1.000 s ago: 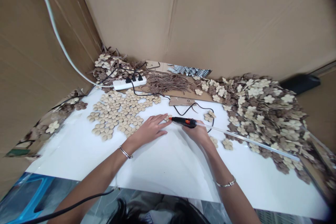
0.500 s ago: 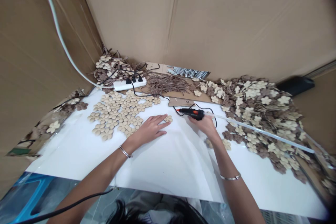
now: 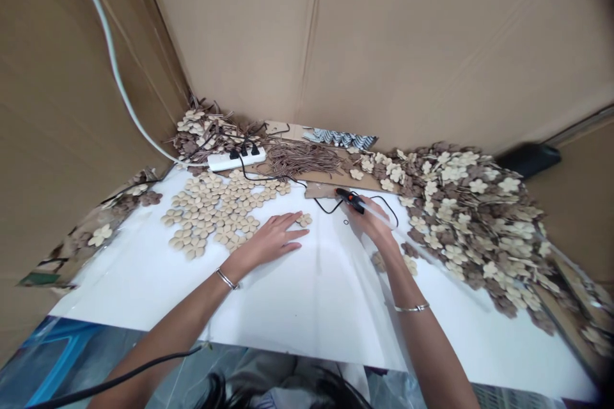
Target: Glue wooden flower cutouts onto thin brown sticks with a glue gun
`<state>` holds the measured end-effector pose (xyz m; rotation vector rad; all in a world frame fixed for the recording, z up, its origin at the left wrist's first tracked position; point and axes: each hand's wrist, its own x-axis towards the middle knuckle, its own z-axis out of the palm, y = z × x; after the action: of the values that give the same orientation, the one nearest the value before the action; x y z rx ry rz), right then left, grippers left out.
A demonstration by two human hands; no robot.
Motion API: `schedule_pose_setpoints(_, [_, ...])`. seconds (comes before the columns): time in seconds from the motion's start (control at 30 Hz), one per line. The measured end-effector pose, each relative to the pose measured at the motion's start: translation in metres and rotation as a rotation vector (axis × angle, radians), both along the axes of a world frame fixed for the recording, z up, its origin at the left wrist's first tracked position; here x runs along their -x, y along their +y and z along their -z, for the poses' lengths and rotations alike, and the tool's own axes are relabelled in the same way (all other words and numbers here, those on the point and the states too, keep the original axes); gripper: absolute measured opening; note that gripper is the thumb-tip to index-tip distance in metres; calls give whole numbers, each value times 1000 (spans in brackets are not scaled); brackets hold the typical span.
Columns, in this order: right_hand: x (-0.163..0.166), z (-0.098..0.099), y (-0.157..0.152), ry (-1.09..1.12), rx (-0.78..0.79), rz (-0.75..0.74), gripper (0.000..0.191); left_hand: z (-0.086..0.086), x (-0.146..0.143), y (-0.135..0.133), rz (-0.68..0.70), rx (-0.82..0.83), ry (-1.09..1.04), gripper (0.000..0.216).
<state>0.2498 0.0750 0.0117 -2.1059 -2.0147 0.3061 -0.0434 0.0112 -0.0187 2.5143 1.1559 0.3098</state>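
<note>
My left hand lies on the white tabletop with its fingers stretched out and spread. Its fingertips rest at the edge of a single beige felt flower. In my right hand is a black and orange hot glue gun, a long clear glue stick trailing from its back end. The gun's front end is over a brown cardboard strip; its nozzle is hard to make out. Many beige flowers lie spread to the left of my left hand.
A white power strip with black plugs stands behind the flowers, beside a bundle of brown stems. Beige and brown flowers form a large heap on the right. Cardboard walls enclose the table. A black cord loops near the gun.
The glue gun has turned, its front end swinging from pointing left to up and away over the cardboard strip. A small dark ring now shows on the table. My left hand stays nearly still.
</note>
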Motion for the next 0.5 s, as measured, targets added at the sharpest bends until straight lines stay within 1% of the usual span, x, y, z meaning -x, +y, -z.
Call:
schedule_pose_setpoints(0.1, [-2,6,-8,-51,-33,-134,28,-14,5,-3,32,118,-72,43])
schedule_pose_setpoints(0.17, [-1,10,-13,-50,-60,-132,32,-27,7,-3,49,167,-123,41])
schedule_pose_setpoints(0.2, [0,12,-15,-33,-61,-131,35,-34,7,0,43,167,-147,39])
schedule_pose_setpoints(0.27, [0,12,-19,15,-44,-130,42,-46,4,12,-7,109,-187,38])
schedule_pose_setpoints(0.3, [0,11,-21,39,-36,-134,45,-51,1,22,-44,57,-202,37])
schedule_pose_setpoints(0.37, [-2,8,-24,85,-55,-130,49,-55,-10,51,-111,-71,-207,33])
schedule_pose_setpoints(0.43, [-5,5,-27,132,-122,-107,49,-54,-26,87,-158,-175,-163,28])
schedule_pose_setpoints(0.5, [-8,5,-29,190,-201,-78,47,-49,-43,124,-234,-253,-86,26])
